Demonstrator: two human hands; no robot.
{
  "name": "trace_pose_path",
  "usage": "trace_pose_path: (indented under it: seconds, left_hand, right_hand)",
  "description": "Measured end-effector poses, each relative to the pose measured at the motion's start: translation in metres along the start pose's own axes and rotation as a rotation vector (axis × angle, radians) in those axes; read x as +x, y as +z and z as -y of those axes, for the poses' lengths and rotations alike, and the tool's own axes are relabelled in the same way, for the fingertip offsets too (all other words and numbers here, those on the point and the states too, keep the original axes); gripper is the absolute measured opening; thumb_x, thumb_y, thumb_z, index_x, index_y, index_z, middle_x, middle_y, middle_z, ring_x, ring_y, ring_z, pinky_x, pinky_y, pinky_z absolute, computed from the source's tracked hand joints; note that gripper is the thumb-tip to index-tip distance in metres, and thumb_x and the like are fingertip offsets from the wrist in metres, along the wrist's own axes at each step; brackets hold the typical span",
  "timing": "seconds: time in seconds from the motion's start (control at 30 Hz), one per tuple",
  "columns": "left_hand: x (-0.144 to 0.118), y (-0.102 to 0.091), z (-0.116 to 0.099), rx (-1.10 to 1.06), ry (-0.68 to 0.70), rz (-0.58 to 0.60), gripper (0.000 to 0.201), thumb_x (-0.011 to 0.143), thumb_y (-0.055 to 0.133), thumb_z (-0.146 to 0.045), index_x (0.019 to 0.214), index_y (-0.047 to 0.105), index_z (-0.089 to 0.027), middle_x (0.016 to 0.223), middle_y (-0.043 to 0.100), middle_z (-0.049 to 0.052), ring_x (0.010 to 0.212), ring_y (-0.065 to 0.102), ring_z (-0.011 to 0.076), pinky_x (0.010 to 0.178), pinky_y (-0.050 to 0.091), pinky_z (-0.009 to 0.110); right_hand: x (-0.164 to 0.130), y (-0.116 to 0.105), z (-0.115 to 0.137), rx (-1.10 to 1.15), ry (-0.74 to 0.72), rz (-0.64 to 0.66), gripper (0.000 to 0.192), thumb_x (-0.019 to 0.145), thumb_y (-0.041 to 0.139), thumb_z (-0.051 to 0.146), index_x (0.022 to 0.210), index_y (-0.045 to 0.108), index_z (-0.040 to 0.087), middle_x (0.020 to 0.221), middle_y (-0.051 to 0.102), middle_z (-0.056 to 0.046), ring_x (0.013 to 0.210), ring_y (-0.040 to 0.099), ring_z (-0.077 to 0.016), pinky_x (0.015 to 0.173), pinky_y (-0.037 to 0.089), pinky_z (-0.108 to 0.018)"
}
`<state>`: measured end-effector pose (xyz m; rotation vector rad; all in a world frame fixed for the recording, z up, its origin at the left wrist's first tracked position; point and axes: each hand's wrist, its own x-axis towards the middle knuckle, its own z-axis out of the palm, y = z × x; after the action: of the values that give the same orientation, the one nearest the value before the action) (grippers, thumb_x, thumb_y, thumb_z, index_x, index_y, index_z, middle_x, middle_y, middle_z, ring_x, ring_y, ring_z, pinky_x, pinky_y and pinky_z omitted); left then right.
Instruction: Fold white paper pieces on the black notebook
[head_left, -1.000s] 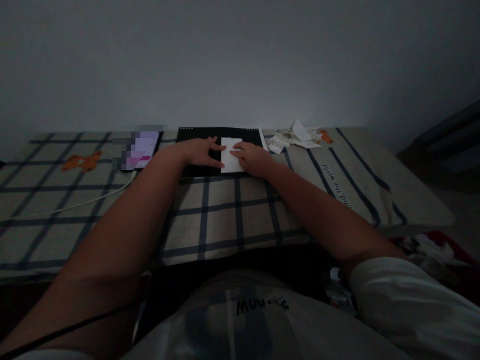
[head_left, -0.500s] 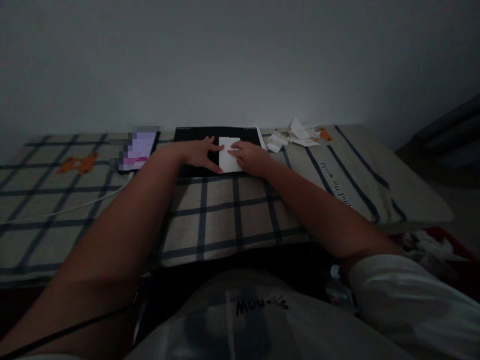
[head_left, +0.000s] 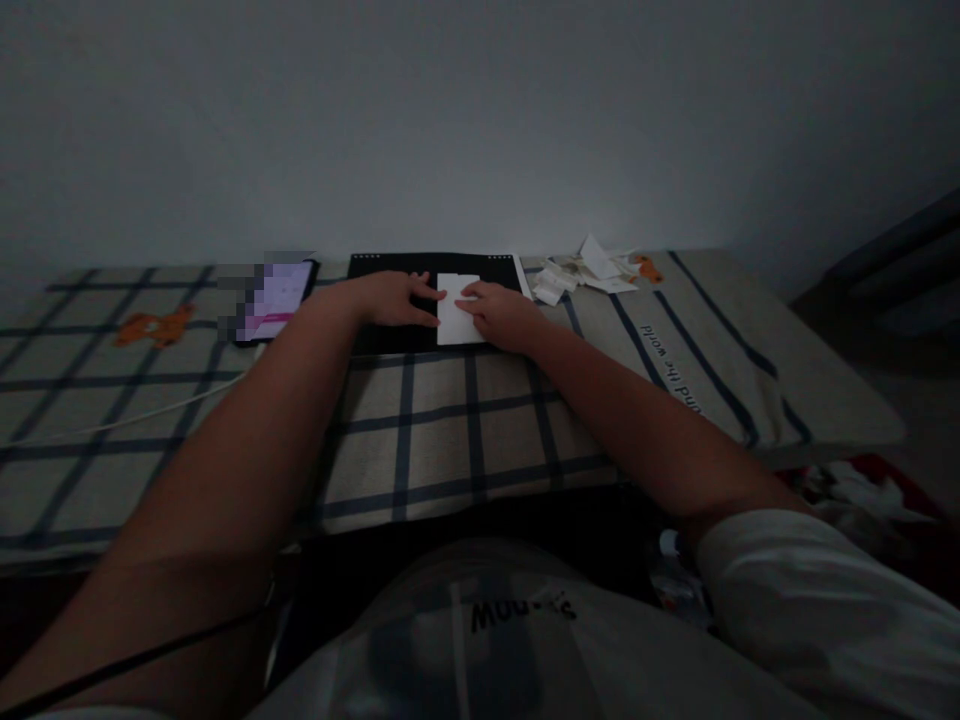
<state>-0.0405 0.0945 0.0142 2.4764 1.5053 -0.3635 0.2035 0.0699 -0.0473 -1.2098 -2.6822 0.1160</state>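
A small white sheet of paper [head_left: 454, 322], which looks folded, lies on a black pad with rows of white marks along its far edge [head_left: 442, 264]. My left hand [head_left: 399, 299] rests at the paper's left side with its fingers apart and its fingertips close to the paper's left edge. From the right, my right hand [head_left: 501, 314] lies over the paper's right part, its index finger stretched onto the sheet. The palm covers the paper's lower right.
A lit tablet or phone [head_left: 279, 300] with a white cable [head_left: 172, 404] lies left of the pad. Scraps of white paper [head_left: 589, 270] are heaped at the right. A checked cloth [head_left: 442, 430] covers the table against the wall. A red bin [head_left: 892, 475] with waste stands low at the right.
My left thumb has drawn back from the paper's lower left corner, up and toward the other fingers. My right hand and the paper stay in nearly the same place.
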Motion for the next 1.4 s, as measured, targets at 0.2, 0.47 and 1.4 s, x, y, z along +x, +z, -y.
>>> trace_pose_path:
  seconds: [0.2, 0.47, 1.4]
  left_hand:
    - [0.002, 0.000, -0.011, 0.087, -0.047, -0.080, 0.061, 0.110, 0.054, -0.055, 0.167, 0.065, -0.036, 0.179, 0.057, 0.002, 0.161, 0.058, 0.0314, 0.128, 0.044, 0.036]
    - [0.006, 0.004, -0.012, 0.099, -0.088, -0.144, 0.054, 0.111, 0.054, -0.050, 0.161, 0.070, -0.039, 0.165, 0.071, 0.002, 0.148, 0.069, 0.0312, 0.118, 0.051, 0.036]
    - [-0.001, 0.005, -0.005, 0.011, -0.018, 0.071, 0.125, 0.084, 0.076, -0.082, 0.186, 0.028, -0.028, 0.196, 0.009, 0.012, 0.182, 0.014, 0.0401, 0.143, 0.021, 0.046]
  right_hand:
    - [0.003, 0.004, -0.003, 0.003, -0.003, -0.013, 0.058, 0.108, 0.043, 0.015, 0.160, 0.069, 0.008, 0.169, 0.062, -0.024, 0.151, 0.062, -0.0364, 0.126, 0.048, -0.052]
    - [0.004, 0.004, -0.004, 0.002, 0.002, -0.001, 0.058, 0.108, 0.044, 0.015, 0.161, 0.067, 0.007, 0.169, 0.062, -0.024, 0.151, 0.061, -0.0348, 0.128, 0.046, -0.050]
    - [-0.001, -0.006, 0.005, 0.018, 0.021, 0.022, 0.059, 0.108, 0.041, 0.014, 0.161, 0.066, 0.004, 0.170, 0.060, -0.025, 0.153, 0.060, -0.0347, 0.130, 0.045, -0.049]
